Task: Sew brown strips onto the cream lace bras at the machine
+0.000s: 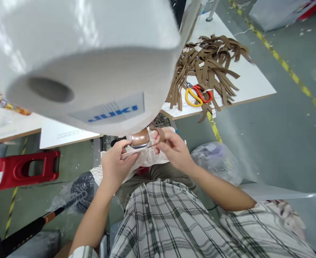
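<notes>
My left hand [117,163] is closed at the near side of the sewing machine, with a white lace-like cloth [149,157] between its thumb and fingers. My right hand [175,148] pinches a brown fabric strip [159,134] that curls over its fingertips, close to the cloth. Between the hands is a shiny copper-brown rounded part [140,138] with a pale rim, almost touching my left fingertips. The white sewing machine head [106,79], lettered JUKI, hangs over the work and hides the needle area. The cloth drapes down towards my lap.
Many brown strips [214,61] lie piled on the white table [257,84] at right, with red-and-yellow-handled scissors [197,96] on them. A red plastic stool [20,170] is at left. Plastic bags [217,161] stand on the floor, right of my knees.
</notes>
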`<state>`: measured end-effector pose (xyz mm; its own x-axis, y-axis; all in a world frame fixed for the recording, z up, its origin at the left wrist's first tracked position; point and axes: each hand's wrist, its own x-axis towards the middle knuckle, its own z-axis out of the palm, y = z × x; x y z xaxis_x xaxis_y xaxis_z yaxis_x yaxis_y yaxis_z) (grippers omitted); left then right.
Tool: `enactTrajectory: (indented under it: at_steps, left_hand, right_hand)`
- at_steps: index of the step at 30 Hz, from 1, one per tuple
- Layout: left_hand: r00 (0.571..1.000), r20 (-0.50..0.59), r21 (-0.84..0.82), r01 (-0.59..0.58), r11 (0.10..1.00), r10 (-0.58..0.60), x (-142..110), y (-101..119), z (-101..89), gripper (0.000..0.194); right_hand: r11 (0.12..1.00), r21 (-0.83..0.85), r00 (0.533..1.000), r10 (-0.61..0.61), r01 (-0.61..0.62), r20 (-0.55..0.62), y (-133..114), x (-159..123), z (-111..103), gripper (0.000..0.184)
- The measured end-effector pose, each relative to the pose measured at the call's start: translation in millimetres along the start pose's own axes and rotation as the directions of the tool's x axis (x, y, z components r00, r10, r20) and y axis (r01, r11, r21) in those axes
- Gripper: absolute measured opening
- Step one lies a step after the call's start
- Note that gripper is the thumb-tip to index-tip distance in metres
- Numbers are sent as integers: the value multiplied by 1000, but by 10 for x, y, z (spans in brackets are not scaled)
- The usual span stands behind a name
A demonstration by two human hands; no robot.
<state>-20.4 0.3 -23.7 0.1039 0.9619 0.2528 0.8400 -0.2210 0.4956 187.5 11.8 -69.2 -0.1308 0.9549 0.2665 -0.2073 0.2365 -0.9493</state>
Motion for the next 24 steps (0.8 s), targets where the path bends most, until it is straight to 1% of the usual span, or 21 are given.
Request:
enactTrajectory:
  at_steps: [1,3,4,5,7,9,11,13,14,15,16,17,18,19,20,21,22,23,24]
  left_hand:
    - [998,-31,35,-46,998,47,-37,-38,15,20]
    - [975,-127,95,-169,981,180,-109,-113,45,31]
    - [952,-181,108,-229,967,246,-143,-145,56,36]
    - [927,-231,105,-279,955,296,-175,-173,65,37]
    - [889,-302,85,-335,938,345,-234,-218,74,34]
    - [880,-323,85,-341,936,349,-286,-254,80,33]
    - [890,-319,104,-310,945,327,-331,-282,85,34]
    - [907,-311,113,-261,959,283,-370,-290,78,37]
    - [920,-302,102,-228,968,248,-387,-282,65,37]
    - [939,-279,73,-190,979,203,-405,-265,42,36]
    - [964,-227,15,-142,990,142,-424,-239,9,35]
    - [989,-129,-78,-82,994,72,-445,-208,-34,35]
    - [1000,12,-199,2,980,0,-469,-175,-84,37]
    - [982,176,-330,118,937,-62,-496,-145,-136,40]
    - [937,333,-444,256,859,-107,-526,-121,-184,43]
    - [876,462,-526,396,753,-139,-558,-106,-225,46]
    - [819,549,-578,517,631,-168,-591,-101,-254,48]
    - [773,603,-613,607,507,-198,-622,-105,-270,50]
    - [739,634,-637,666,387,-228,-651,-117,-274,52]
  right_hand:
    - [998,-13,997,-57,57,50,-34,-141,9,7]
    - [986,-65,977,-139,151,159,-95,-363,50,12]
    - [984,-74,968,-144,163,207,-118,-440,81,14]
    - [987,-62,961,-130,149,243,-133,-495,116,17]
    - [995,-19,954,-88,97,286,-146,-549,192,21]
    - [993,10,942,-114,117,316,-149,-556,263,28]
    - [980,-1,923,-186,198,335,-152,-547,316,35]
    - [958,-19,895,-260,286,362,-150,-537,340,38]
    - [949,-32,884,-280,315,375,-141,-532,336,37]
    - [946,-57,880,-273,319,388,-122,-526,318,34]
    - [947,-93,884,-250,309,395,-88,-517,284,29]
    - [946,-142,896,-216,290,389,-38,-506,234,23]
    - [945,-209,920,-166,252,355,32,-496,170,19]
    - [942,-279,951,-101,186,292,121,-488,96,19]
    - [937,-338,976,-18,91,215,225,-488,17,25]
    - [924,-381,986,83,-23,142,341,-498,-58,33]
    - [902,-403,972,214,-158,99,461,-521,-124,44]
    - [863,-415,926,362,-287,112,578,-558,-175,56]
    - [817,-424,848,499,-391,179,684,-606,-205,64]
